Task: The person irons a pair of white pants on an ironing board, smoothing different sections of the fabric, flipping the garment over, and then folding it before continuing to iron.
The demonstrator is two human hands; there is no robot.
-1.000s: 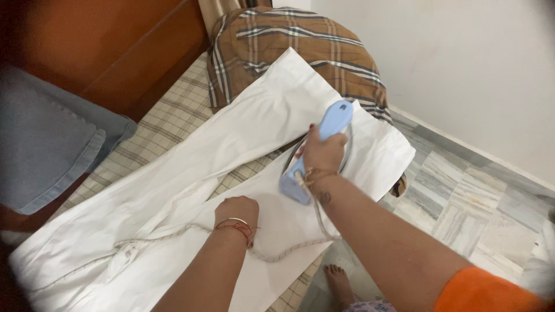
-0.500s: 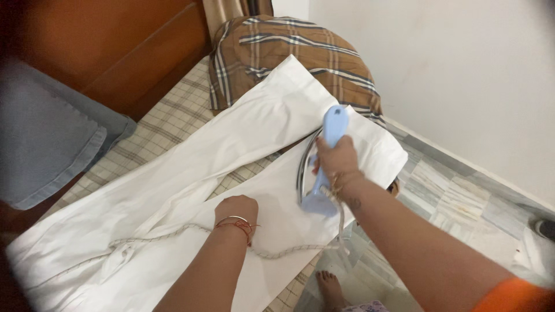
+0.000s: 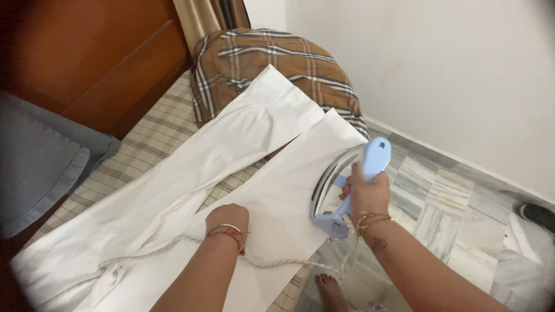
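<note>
White trousers lie spread flat on a checked bedsheet. My left hand presses down as a fist on the near trouser leg, wearing bangles at the wrist. My right hand grips the handle of a light-blue iron, tilted on its side at the bed's right edge, with its metal soleplate facing left. The iron's braided cord runs across the cloth under my left wrist.
A brown plaid pillow sits at the head of the bed against a wooden headboard. A blue-grey denim cloth lies at left. Marble floor tiles, my bare foot and a white wall are at right.
My right hand has carried the iron rightward off the middle of the trouser leg to the bed's edge and tipped it up. The left hand stayed pressed in place.
</note>
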